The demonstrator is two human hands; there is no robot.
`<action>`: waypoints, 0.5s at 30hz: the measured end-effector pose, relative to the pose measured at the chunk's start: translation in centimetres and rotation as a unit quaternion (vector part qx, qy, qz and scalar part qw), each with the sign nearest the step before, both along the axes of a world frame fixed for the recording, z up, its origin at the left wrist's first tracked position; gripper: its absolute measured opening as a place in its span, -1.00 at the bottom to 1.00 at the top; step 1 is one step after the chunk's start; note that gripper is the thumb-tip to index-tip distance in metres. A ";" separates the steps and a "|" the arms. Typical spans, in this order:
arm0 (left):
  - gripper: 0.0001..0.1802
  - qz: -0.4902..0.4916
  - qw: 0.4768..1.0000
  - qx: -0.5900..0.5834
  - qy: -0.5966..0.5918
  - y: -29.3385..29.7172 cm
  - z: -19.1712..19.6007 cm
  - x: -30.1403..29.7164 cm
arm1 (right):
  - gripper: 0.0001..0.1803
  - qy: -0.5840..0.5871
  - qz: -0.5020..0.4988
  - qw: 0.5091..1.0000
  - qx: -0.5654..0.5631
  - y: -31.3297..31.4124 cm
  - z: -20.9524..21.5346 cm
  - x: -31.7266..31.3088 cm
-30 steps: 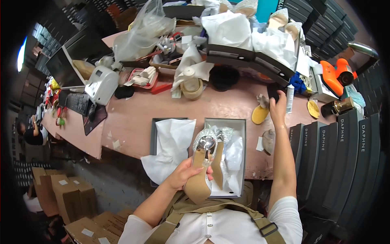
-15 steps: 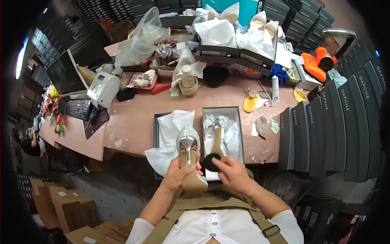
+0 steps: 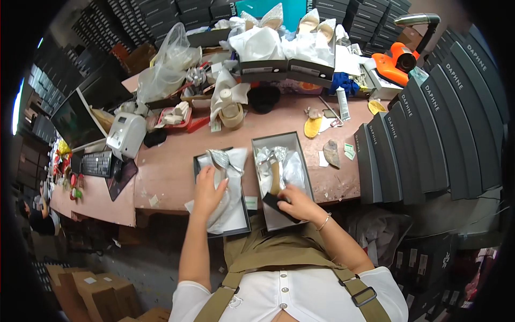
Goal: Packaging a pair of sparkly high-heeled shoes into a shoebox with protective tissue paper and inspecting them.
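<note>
Silvery shoe [image 3: 219,158] lying amid white paper [image 3: 237,161] in the left box [image 3: 245,212], and there's the black pad [image 3: 280,207], slanting over the right box [image 3: 304,170]

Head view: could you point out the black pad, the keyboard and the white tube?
Black pad [image 3: 272,200]: head view, its uncovered left part.
Keyboard [image 3: 96,163]: head view, middle of its keys.
White tube [image 3: 342,103]: head view, middle of its body.
</note>
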State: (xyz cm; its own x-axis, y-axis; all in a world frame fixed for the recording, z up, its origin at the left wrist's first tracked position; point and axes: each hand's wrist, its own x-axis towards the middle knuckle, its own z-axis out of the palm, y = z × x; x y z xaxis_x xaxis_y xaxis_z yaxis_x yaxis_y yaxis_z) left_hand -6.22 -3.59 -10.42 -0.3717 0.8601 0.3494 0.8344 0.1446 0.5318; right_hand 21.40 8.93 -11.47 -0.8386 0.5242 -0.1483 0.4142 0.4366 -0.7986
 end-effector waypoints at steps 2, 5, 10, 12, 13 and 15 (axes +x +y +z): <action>-0.55 0.005 0.994 0.014 -0.104 0.5 2.4 3.2 | -0.64 0.025 0.010 0.999 -0.035 0.9 -2.3 -0.3; -0.56 -0.032 0.913 -0.065 -0.402 0.9 0.3 6.6 | -0.67 0.090 -0.043 0.993 -0.060 1.5 -1.7 0.1; -0.44 -0.134 0.551 -0.004 -0.824 3.4 -0.7 8.8 | -0.78 0.166 0.063 0.941 -0.289 1.7 4.1 2.6; -0.37 -0.186 0.486 0.052 -0.852 4.9 1.4 10.0 | -0.79 0.185 0.122 0.911 -0.348 1.1 5.1 2.9; -0.38 -0.192 0.514 0.051 -0.834 4.9 1.8 10.2 | -0.78 0.156 0.129 0.924 -0.325 0.7 6.1 3.1; -0.39 -0.181 0.578 0.022 -0.795 4.1 2.9 10.4 | -0.71 0.139 0.154 0.946 -0.250 0.8 7.0 4.2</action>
